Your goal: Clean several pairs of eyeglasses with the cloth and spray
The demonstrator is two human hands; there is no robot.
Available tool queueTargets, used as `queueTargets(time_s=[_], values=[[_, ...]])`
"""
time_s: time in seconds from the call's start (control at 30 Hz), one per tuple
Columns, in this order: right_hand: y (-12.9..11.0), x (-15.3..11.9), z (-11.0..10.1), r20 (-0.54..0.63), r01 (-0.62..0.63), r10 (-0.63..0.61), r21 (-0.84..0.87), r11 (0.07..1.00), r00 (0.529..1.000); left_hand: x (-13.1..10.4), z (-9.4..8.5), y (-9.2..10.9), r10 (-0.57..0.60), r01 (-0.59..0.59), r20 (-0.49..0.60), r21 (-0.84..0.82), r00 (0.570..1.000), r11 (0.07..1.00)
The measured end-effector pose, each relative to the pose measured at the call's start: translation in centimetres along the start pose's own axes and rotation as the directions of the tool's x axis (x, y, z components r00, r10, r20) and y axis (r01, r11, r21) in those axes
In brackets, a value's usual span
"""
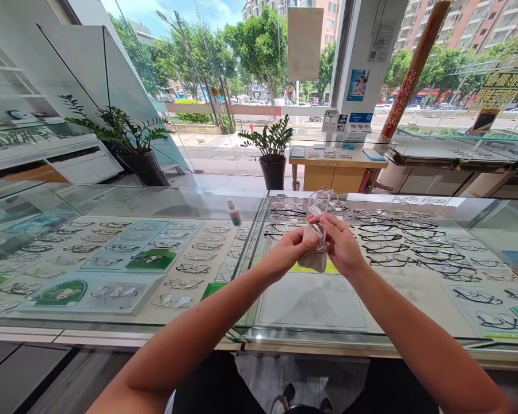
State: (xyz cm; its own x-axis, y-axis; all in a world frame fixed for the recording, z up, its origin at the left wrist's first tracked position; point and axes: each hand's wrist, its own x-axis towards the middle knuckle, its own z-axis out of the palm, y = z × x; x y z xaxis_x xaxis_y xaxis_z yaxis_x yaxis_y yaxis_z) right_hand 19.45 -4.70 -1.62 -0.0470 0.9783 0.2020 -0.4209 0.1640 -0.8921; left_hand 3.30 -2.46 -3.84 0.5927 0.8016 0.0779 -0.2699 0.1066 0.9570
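Note:
Both hands meet above the glass display case, right of its middle. My left hand (pixel 297 244) is closed round a light grey-beige cloth (pixel 314 262), which hangs down below the fingers. My right hand (pixel 340 242) pinches a pair of clear eyeglasses (pixel 322 201) from the right side. One round lens stands up above the fingertips, and the other part lies lower, between the hands against the cloth. A small white spray bottle (pixel 233 213) stands upright on the glass to the left of my hands.
Rows of eyeglasses (pixel 384 247) lie inside the glass case (pixel 311 342) on both sides. Two potted plants (pixel 273 164) stand beyond it, near the window. A wooden display table (pixel 319 172) is behind the case. My legs are below the front edge.

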Motion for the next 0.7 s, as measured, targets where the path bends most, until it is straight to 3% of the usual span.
queueTargets(time_s=[0.13, 0.27, 0.53, 0.7], values=[[0.5, 0.1, -0.1, -0.006, 0.01, -0.009, 0.007, 1.0, 1.0, -0.3, 0.4, 0.4, 0.041, -0.042, -0.011, -0.064, 0.999, 0.997], [0.8, 0.2, -0.2, -0.013, 0.0, 0.0, 0.006, 1.0, 1.0, -0.3, 0.4, 0.6, 0.013, -0.013, -0.002, -0.106, 1.0, 0.994], [0.9, 0.1, 0.2, -0.036, -0.054, 0.056, 0.071, 0.996, 0.998, -0.1, 0.1, 0.7, -0.008, 0.006, -0.02, -0.076, 1.0, 0.997], [1.3, -0.1, 0.4, -0.008, -0.085, 0.085, 0.051, 0.995, 0.996, 0.1, 0.1, 0.4, 0.058, -0.059, -0.048, -0.031, 0.997, 0.998]])
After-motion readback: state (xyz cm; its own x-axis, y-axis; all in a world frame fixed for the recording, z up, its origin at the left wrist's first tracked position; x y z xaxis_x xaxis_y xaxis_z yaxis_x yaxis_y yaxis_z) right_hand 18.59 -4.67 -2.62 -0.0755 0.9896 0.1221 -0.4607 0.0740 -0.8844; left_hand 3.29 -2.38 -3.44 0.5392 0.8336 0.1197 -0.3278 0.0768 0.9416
